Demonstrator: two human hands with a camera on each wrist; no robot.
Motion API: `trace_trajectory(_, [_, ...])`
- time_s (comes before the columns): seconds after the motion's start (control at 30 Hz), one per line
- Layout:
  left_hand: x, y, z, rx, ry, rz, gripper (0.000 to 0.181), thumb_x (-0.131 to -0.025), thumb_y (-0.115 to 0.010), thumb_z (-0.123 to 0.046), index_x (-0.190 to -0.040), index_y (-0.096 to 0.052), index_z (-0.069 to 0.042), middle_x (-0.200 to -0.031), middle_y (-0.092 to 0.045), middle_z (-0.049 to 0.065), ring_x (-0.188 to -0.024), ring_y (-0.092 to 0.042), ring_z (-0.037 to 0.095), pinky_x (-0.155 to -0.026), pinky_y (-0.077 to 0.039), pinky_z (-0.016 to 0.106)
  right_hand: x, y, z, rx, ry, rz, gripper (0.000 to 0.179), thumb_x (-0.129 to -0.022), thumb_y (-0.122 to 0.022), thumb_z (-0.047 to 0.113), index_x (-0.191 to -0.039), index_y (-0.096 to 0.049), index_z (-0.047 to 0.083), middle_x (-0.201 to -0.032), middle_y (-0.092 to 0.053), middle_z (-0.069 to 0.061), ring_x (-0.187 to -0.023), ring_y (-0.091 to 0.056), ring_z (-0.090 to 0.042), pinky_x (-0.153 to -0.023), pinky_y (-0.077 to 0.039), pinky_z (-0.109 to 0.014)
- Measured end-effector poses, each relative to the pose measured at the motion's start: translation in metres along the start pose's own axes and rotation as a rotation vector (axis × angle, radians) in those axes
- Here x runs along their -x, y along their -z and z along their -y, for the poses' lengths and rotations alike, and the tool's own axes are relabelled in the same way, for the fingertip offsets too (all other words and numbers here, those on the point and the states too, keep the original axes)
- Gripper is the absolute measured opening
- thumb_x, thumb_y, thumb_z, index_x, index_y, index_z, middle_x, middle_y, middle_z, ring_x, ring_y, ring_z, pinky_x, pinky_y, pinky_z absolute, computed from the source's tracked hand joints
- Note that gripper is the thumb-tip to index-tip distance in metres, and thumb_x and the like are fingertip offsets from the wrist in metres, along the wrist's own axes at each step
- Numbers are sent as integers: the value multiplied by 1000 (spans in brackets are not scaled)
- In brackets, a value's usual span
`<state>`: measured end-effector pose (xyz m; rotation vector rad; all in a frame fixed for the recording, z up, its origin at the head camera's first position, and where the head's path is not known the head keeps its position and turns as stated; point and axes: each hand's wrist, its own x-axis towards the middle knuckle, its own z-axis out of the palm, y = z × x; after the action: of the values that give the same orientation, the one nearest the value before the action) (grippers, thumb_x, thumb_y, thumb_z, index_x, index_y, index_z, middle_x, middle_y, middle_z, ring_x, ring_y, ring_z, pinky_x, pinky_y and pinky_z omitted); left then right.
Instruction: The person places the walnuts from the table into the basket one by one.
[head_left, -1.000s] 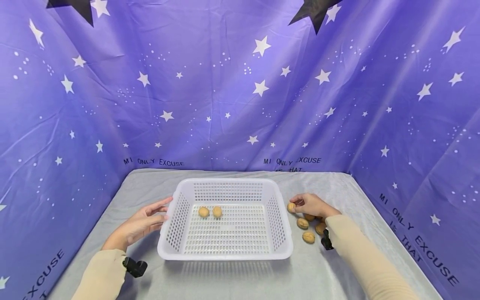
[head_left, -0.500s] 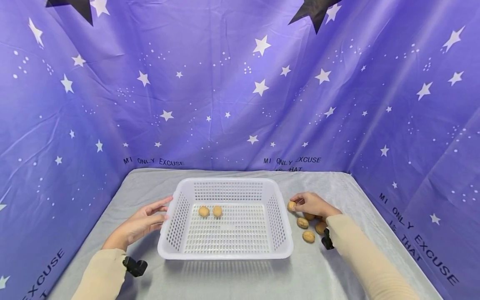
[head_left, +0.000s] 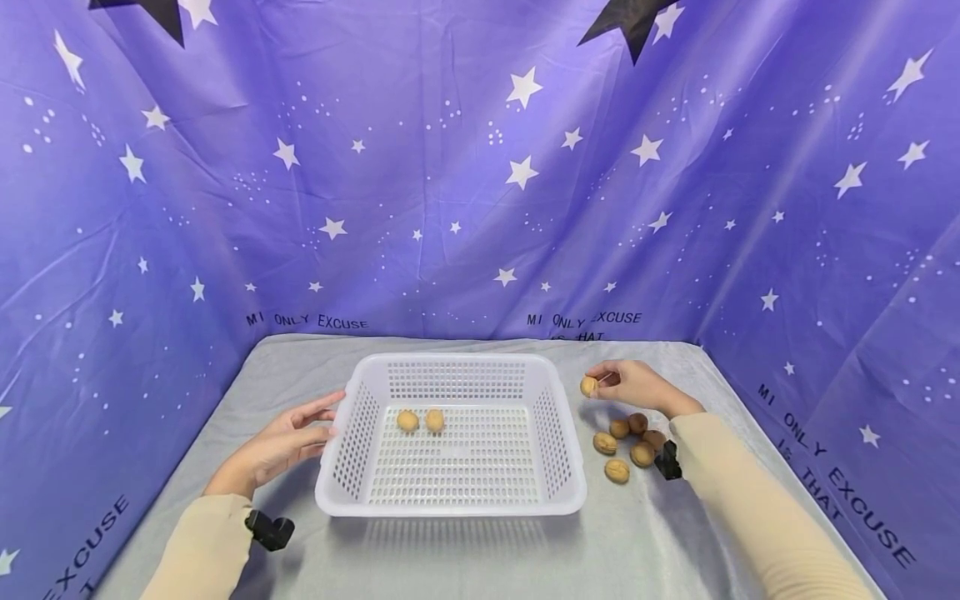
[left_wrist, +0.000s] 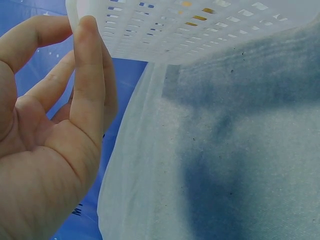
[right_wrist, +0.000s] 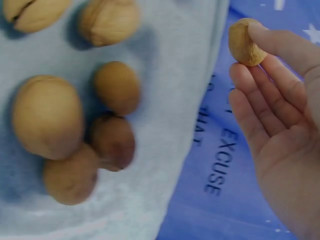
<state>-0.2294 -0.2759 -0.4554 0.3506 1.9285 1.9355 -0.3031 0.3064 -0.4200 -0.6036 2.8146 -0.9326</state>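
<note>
In the head view, a white perforated plastic basket (head_left: 457, 510) stands on the grey cloth, with two walnuts (head_left: 407, 421) lying inside it towards the left. My left hand (head_left: 273, 442) is at the basket's left side, its fairly straight fingers touching the outer edge of the rim; the left wrist view shows fingertips (left_wrist: 87, 30) against that white rim. Beyond the basket's right side, my right hand (head_left: 633, 387) pinches a walnut (right_wrist: 245, 42) between thumb and fingertips, above the cloth. Several loose walnuts (head_left: 617, 471) lie below that hand, right of the basket.
A grey cloth (head_left: 450, 567) covers the table. Purple star-printed drapes (head_left: 450, 208) close it in at the back and both sides. A black wrist camera (head_left: 270, 532) is strapped at the left sleeve, and another black camera (head_left: 667, 460) sits at the right one.
My right hand has lifted the pinched walnut up and away from the loose pile, uncovering more walnuts beneath. The left hand and the basket stay in place.
</note>
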Motion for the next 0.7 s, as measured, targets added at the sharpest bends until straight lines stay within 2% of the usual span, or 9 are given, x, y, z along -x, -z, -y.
trace_trajectory(0.27, [0, 0, -1, -6, 1, -2, 72, -98, -61, -1, -158, -23, -1, -134, -43, 24, -112, -61, 21, -94, -54, 40, -5, 14, 21, -41, 70, -9, 42, -90, -76, 19, -125, -66, -2, -105, -71, -8, -93, -66, -21, -83, -54, -37])
trace_trajectory(0.4, [0, -1, -2, 1, 0, 0, 72, -98, -61, -1, -158, -23, -1, -135, -42, 25, -112, -61, 22, -94, -54, 39, -11, 18, 36, -22, 75, -20, 39, -88, -79, 21, -122, -69, 3, -102, -71, -4, -94, -66, -21, -83, -55, -37])
trace_trajectory(0.7, [0, -1, -1, 2, 0, -6, 71, -98, -61, 1, -158, -23, -1, -134, -42, 25, -110, -62, 20, -93, -55, 39, -30, 12, 73, -24, 138, 29, 36, -87, -79, 19, -119, -70, 6, -108, -71, -5, -101, -68, -24, -89, -56, -37])
